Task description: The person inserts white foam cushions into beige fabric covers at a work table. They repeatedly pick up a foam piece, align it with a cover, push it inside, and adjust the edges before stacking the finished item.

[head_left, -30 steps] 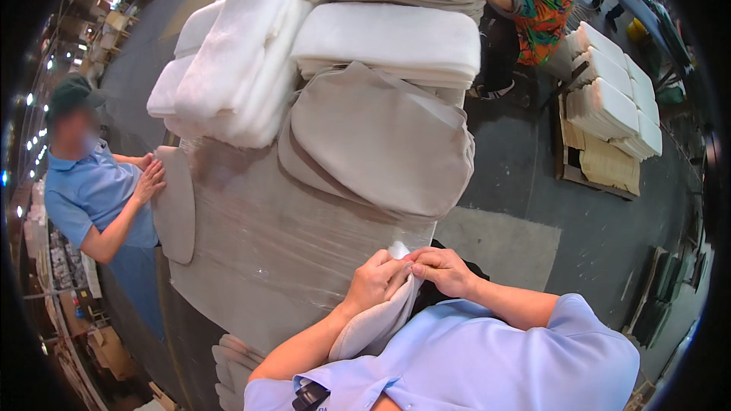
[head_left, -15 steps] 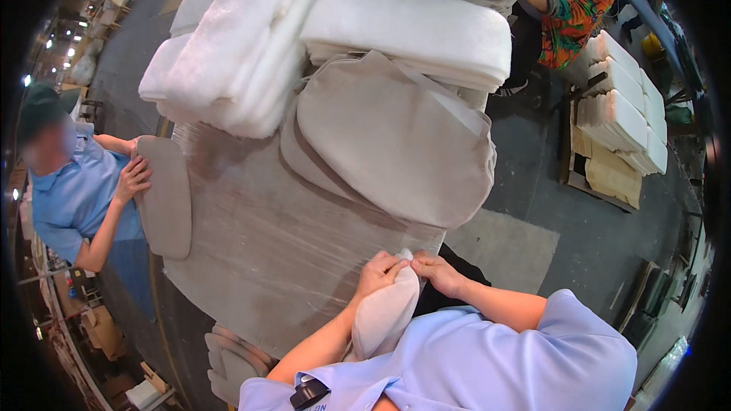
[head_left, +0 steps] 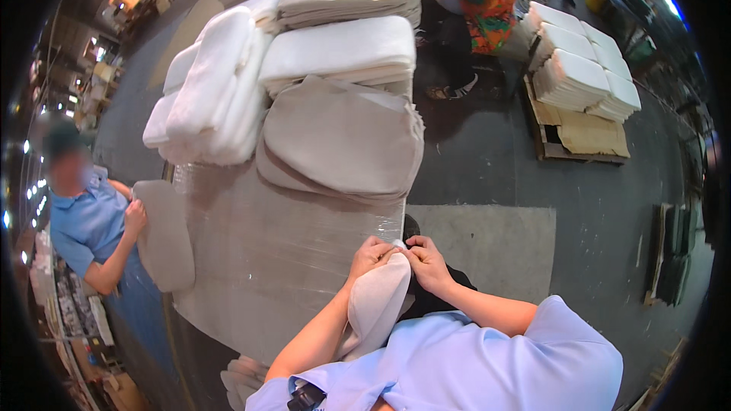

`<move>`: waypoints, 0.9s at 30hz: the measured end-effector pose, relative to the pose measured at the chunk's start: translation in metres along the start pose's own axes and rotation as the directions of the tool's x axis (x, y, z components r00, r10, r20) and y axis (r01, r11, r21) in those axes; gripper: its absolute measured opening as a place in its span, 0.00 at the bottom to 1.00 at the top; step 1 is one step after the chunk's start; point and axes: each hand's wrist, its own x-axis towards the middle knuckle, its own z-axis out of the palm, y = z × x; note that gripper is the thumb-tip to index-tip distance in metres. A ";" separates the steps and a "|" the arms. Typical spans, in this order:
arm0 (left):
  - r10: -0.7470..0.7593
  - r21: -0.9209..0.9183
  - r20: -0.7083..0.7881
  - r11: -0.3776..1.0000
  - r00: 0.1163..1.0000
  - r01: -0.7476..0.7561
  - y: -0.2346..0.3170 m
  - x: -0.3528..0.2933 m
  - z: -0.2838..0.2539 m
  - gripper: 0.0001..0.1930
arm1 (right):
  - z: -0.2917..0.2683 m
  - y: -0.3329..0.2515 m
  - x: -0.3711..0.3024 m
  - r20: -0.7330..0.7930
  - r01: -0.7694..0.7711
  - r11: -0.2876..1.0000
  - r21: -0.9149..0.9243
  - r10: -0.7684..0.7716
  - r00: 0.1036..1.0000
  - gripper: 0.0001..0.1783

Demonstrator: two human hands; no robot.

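Observation:
A beige fabric cover (head_left: 378, 297) lies between my forearms, its lower part against my light blue shirt. My left hand (head_left: 371, 257) pinches its far end. Beside it, my right hand (head_left: 428, 266) grips the same end, fingertips almost meeting the left ones. A small tuft of white padding (head_left: 399, 244) shows between the fingertips. Both hands are closed, just off the table's near right corner. Ahead lies a pile of wide beige fabric covers (head_left: 343, 137) on the plastic-wrapped table (head_left: 289, 243).
White padding stacks (head_left: 339, 49) stand behind the covers, with more padding (head_left: 217, 76) to their left. A co-worker at left holds a flat beige piece (head_left: 164, 236). Another person in a patterned shirt (head_left: 487, 0) is at the far side. Right: a pallet (head_left: 582, 152) bearing white stacks.
My view has shifted, showing more of the far end and the right-hand floor. Both hands keep hold of the cover's end, with small finger shifts. The co-worker's left piece has tilted slightly.

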 end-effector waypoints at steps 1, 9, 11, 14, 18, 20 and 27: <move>0.074 0.050 -0.032 0.996 0.997 -0.072 0.004 0.002 0.003 0.09 | -0.004 0.001 -0.002 0.006 0.006 0.999 0.048 -0.006 1.000 0.19; 0.416 0.233 0.118 0.871 0.902 -0.433 0.013 0.007 -0.006 0.11 | -0.015 0.026 0.014 0.453 -0.308 0.874 0.375 0.117 0.884 0.20; 0.395 0.224 0.122 0.883 0.910 -0.413 0.021 0.002 -0.010 0.10 | -0.006 0.033 0.016 0.504 -0.348 0.797 0.493 0.064 0.861 0.22; 0.346 0.260 0.053 0.901 0.937 -0.347 0.032 -0.014 -0.012 0.09 | -0.006 0.019 0.012 0.516 -0.369 0.738 0.565 0.033 0.856 0.23; 0.257 0.288 0.028 0.923 0.966 -0.254 0.038 -0.012 -0.008 0.07 | -0.005 0.015 0.006 0.450 -0.409 0.738 0.537 0.159 0.879 0.20; 0.183 0.262 0.018 0.948 0.983 -0.181 0.033 -0.006 -0.004 0.07 | 0.001 0.018 0.001 0.229 -0.275 0.866 0.417 0.193 0.954 0.18; 0.022 0.182 0.001 0.983 1.000 -0.022 0.000 0.014 0.011 0.09 | 0.011 0.019 -0.006 0.073 -0.388 0.796 0.465 0.402 0.913 0.18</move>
